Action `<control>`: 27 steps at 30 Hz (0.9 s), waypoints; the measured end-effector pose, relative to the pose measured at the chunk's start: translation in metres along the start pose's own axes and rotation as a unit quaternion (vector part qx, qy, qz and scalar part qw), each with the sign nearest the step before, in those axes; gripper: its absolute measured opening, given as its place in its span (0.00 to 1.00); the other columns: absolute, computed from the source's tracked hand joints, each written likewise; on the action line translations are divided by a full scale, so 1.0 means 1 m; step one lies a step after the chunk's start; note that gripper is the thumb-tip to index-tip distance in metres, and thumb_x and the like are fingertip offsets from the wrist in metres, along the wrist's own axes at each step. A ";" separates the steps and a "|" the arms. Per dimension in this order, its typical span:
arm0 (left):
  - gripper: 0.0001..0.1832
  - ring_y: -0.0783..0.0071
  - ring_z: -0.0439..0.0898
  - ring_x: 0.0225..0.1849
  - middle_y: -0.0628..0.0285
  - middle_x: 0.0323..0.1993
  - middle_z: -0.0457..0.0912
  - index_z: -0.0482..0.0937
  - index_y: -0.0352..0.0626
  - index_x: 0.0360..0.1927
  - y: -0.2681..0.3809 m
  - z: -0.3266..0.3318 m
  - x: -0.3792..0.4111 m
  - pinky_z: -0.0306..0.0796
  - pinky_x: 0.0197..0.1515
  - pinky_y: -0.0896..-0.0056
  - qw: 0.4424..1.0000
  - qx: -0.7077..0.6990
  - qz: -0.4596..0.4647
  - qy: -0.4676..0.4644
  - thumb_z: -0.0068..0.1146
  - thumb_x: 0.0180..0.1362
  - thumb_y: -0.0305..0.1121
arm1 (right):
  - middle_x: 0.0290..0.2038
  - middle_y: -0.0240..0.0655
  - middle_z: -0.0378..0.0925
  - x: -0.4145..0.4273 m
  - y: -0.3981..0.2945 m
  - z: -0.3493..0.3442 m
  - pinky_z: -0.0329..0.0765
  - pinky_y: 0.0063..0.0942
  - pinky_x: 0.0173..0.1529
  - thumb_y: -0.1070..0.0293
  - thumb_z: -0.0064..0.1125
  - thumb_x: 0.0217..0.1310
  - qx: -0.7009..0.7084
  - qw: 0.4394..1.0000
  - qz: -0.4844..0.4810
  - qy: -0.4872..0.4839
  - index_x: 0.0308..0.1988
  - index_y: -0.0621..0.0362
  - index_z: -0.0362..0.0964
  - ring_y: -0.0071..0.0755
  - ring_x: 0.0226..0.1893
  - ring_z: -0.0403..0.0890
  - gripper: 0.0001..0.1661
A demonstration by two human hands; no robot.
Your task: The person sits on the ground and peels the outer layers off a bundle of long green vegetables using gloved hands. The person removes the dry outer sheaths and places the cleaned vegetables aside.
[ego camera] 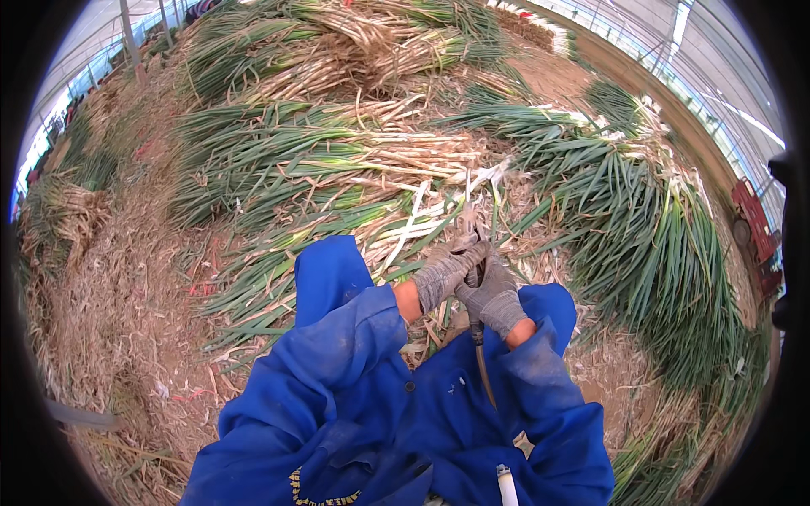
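In grey knit work gloves, my left hand (443, 277) and my right hand (498, 298) meet in front of my lap, both closed around an air blow gun (468, 222). Its thin metal nozzle points away from me, towards the root ends of the long green onions (417, 155) on the ground. A brownish hose (486, 373) runs from the gun down over my blue clothing. Several pale, peeled-looking onion stalks (411, 224) lie just beyond my left hand. My fingers partly hide the gun's body.
Bundled onions (361, 31) are heaped farther ahead. A long pile of onions with white stalks (658, 221) curves along the right. Dry husks (139, 316) litter the ground at left. A red cart (756, 221) stands at far right. A cigarette (506, 486) shows at the bottom edge.
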State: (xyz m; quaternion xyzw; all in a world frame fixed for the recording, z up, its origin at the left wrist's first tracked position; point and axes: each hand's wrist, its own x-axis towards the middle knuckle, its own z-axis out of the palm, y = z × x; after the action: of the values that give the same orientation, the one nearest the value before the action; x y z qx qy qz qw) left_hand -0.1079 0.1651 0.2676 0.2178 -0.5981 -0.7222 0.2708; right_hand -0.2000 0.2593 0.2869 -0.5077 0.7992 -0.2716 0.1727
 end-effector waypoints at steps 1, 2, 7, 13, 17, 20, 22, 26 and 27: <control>0.17 0.80 0.75 0.30 0.68 0.27 0.78 0.78 0.43 0.42 -0.001 -0.005 -0.002 0.70 0.32 0.71 0.998 0.050 0.024 0.018 0.56 0.66 0.48 | 0.41 0.46 0.79 0.002 -0.003 -0.001 0.78 0.34 0.48 0.56 0.67 0.50 -0.003 1.000 0.000 -0.020 0.64 0.60 0.57 0.45 0.42 0.82 0.45; 0.19 0.77 0.77 0.36 0.64 0.35 0.81 0.79 0.40 0.48 -0.001 -0.021 -0.006 0.73 0.39 0.69 0.997 0.036 -0.046 -0.057 0.57 0.66 0.47 | 0.40 0.45 0.79 0.005 -0.008 -0.004 0.78 0.33 0.47 0.57 0.66 0.50 -0.005 0.999 0.001 -0.039 0.64 0.59 0.57 0.43 0.40 0.82 0.45; 0.26 0.71 0.80 0.50 0.59 0.51 0.80 0.77 0.39 0.57 0.072 -0.094 -0.011 0.76 0.51 0.69 0.986 0.136 -0.031 -0.094 0.57 0.64 0.49 | 0.31 0.37 0.75 0.041 0.021 -0.069 0.75 0.29 0.41 0.67 0.61 0.51 -0.099 0.994 -0.015 -0.040 0.68 0.56 0.53 0.32 0.31 0.77 0.45; 0.21 0.68 0.81 0.49 0.57 0.48 0.83 0.79 0.40 0.49 0.072 -0.231 0.040 0.77 0.51 0.66 0.993 -0.068 -0.003 0.099 0.56 0.66 0.48 | 0.40 0.54 0.80 0.112 0.027 -0.141 0.77 0.42 0.49 0.60 0.59 0.51 -0.335 0.940 0.041 -0.044 0.60 0.63 0.57 0.55 0.43 0.82 0.39; 0.21 0.71 0.82 0.45 0.59 0.45 0.83 0.80 0.40 0.48 0.018 -0.283 0.072 0.79 0.46 0.67 0.979 -0.054 -0.108 0.164 0.56 0.65 0.49 | 0.41 0.54 0.80 0.164 0.082 -0.105 0.77 0.42 0.49 0.60 0.59 0.50 -0.329 0.942 -0.010 -0.072 0.60 0.63 0.57 0.57 0.44 0.81 0.40; 0.20 0.72 0.82 0.41 0.62 0.43 0.84 0.81 0.42 0.47 -0.053 -0.307 0.089 0.79 0.44 0.64 0.953 -0.013 -0.230 0.198 0.57 0.65 0.49 | 0.42 0.56 0.79 0.188 0.119 -0.040 0.76 0.43 0.50 0.59 0.61 0.50 -0.265 0.949 -0.010 -0.172 0.61 0.62 0.57 0.57 0.46 0.81 0.41; 0.18 0.72 0.82 0.40 0.63 0.42 0.84 0.81 0.43 0.49 -0.105 -0.308 0.094 0.78 0.44 0.64 0.940 0.021 -0.283 0.191 0.57 0.65 0.46 | 0.42 0.57 0.79 0.193 0.143 0.011 0.76 0.45 0.50 0.60 0.62 0.50 -0.224 0.950 0.000 -0.219 0.61 0.62 0.57 0.59 0.46 0.80 0.41; 0.18 0.74 0.79 0.38 0.61 0.41 0.83 0.79 0.38 0.52 -0.210 -0.290 0.101 0.77 0.43 0.67 0.934 0.073 -0.318 0.144 0.60 0.64 0.38 | 0.40 0.59 0.78 0.194 0.171 0.075 0.75 0.47 0.51 0.60 0.63 0.50 -0.136 0.938 -0.016 -0.319 0.58 0.63 0.58 0.62 0.46 0.79 0.39; 0.18 0.74 0.79 0.37 0.61 0.41 0.83 0.79 0.37 0.53 -0.232 -0.290 0.101 0.76 0.42 0.67 0.938 0.099 -0.309 0.124 0.60 0.64 0.37 | 0.40 0.59 0.78 0.200 0.176 0.088 0.75 0.47 0.51 0.60 0.63 0.50 -0.116 0.937 -0.030 -0.328 0.58 0.63 0.58 0.62 0.46 0.79 0.39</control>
State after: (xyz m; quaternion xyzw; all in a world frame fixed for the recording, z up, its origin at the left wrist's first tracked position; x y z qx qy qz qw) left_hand -0.0292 -0.0852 -0.0143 0.5056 -0.5311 -0.6748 0.0832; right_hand -0.3625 0.1151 0.1098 -0.6090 0.7083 -0.0007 0.3569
